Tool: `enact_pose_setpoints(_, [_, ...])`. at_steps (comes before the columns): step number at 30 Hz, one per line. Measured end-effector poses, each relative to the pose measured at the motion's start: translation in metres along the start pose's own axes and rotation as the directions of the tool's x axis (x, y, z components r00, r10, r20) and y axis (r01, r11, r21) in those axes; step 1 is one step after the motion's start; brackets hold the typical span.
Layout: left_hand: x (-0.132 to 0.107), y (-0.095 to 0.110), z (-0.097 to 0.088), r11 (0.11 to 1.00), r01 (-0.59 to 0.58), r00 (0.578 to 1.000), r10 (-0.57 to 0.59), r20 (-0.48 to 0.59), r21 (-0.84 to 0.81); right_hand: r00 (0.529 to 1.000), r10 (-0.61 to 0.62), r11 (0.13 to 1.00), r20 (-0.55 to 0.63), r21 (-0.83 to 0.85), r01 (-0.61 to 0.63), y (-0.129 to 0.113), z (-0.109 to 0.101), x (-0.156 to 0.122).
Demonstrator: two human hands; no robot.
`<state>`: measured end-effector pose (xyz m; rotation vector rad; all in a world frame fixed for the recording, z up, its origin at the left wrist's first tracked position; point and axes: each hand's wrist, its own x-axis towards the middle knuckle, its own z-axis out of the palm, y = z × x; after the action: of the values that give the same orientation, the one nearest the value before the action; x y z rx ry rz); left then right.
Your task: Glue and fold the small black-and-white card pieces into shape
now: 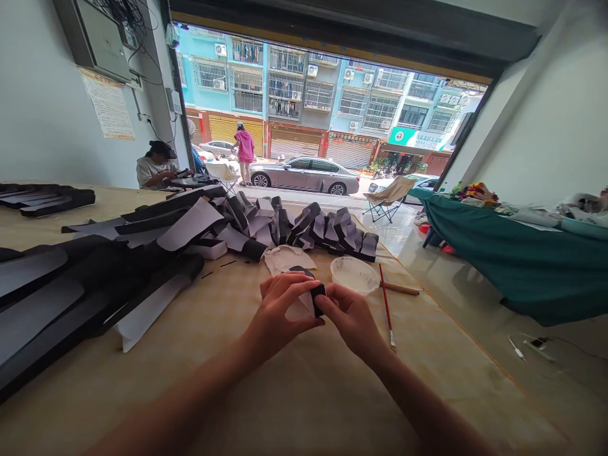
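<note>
1. Two hands, the left hand (285, 310) and the right hand (352, 323), pinch a small black piece (318, 299) firmly between fingers and thumbs, above a table (294, 392), just short of a white bowl (354, 274).
2. Its long axis tilts, upper end rightward, lower end toward the left hand.
3. A slackened pinch could drop it; a wide right-hand movement could knock the bowl or red brush (386, 297).

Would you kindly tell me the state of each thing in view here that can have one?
Left hand: pinching the black piece.
Right hand: pinching the black piece too.
Black piece: held up off the table, white backing showing.
White plastic bowl: upright, whitish smears inside.
Red-handled paintbrush: lying on the table.
Folding chair: unfolded, standing.
Silver car: parked outside.
</note>
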<state>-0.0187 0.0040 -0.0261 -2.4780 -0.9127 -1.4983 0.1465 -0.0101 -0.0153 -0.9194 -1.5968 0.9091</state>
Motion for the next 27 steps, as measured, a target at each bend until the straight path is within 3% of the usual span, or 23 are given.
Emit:
enact_pose_setpoints(5, [0.000,-0.002,-0.001,0.998,-0.045,0.999,0.046,-0.012,0.054,0.999,0.042,0.999,0.031,0.012,-0.042,0.000,0.004,0.001])
enact_pose_setpoints(9, [-0.001,-0.003,-0.007,0.989,-0.085,0.995,0.077,0.071,0.123,0.999,0.037,0.999,0.029,0.016,-0.038,-0.003,0.006,0.004])
enact_pose_setpoints(12, [-0.002,-0.006,-0.010,0.985,-0.002,0.998,-0.009,0.063,0.171,0.997,-0.024,1.000,-0.073,0.008,0.024,-0.013,-0.005,0.010])
enact_pose_setpoints(15, [-0.003,-0.007,-0.009,0.977,0.060,0.993,-0.081,0.090,0.206,0.959,-0.172,0.976,-0.223,-0.174,0.134,-0.026,-0.035,0.024])
enact_pose_setpoints(17, [-0.005,-0.005,-0.007,0.974,0.072,0.981,-0.108,0.164,0.217,0.925,-0.273,0.896,-0.265,-0.421,0.144,-0.030,-0.063,0.040])
enact_pose_setpoints(18, [-0.006,-0.004,-0.005,0.974,0.070,0.972,-0.115,0.206,0.216,0.922,-0.294,0.811,-0.253,-0.577,0.100,-0.028,-0.079,0.051])
enact_pose_setpoints(20, [-0.009,-0.001,0.000,0.976,0.069,0.950,-0.127,0.284,0.206,0.938,-0.304,0.487,-0.165,-0.873,0.004,-0.018,-0.110,0.074])
enact_pose_setpoints(24, [-0.015,-0.002,0.008,0.980,0.086,0.912,-0.149,0.382,0.178,0.988,-0.139,0.314,-0.062,-0.949,-0.015,0.023,-0.157,0.116])
enact_pose_setpoints(27, [-0.018,-0.005,0.013,0.979,0.101,0.894,-0.168,0.415,0.180,1.000,0.020,0.246,0.005,-0.969,0.000,0.053,-0.168,0.133])
